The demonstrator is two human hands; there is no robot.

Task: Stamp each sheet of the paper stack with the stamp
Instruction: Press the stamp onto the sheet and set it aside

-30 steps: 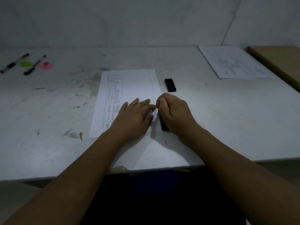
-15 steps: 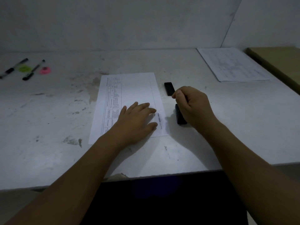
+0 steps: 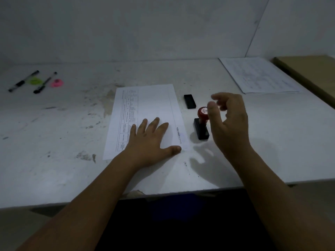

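The stamp (image 3: 202, 124) stands upright on the table (image 3: 54, 142), black base down and red knob up, just left of the right hand (image 3: 229, 122). That hand hovers with its fingers loosely spread and holds nothing; its thumb overlaps the knob, and I cannot tell if they touch. The left hand (image 3: 150, 142) lies flat, fingers splayed wide, pressing on the printed sheet (image 3: 154, 102). A short dark imprint (image 3: 178, 133) sits on the sheet between the two hands. A small black block (image 3: 189, 101) lies just beyond the stamp. More papers (image 3: 259, 77) lie beyond the right hand, and two pens (image 3: 23, 80) lie far off beyond the left hand.
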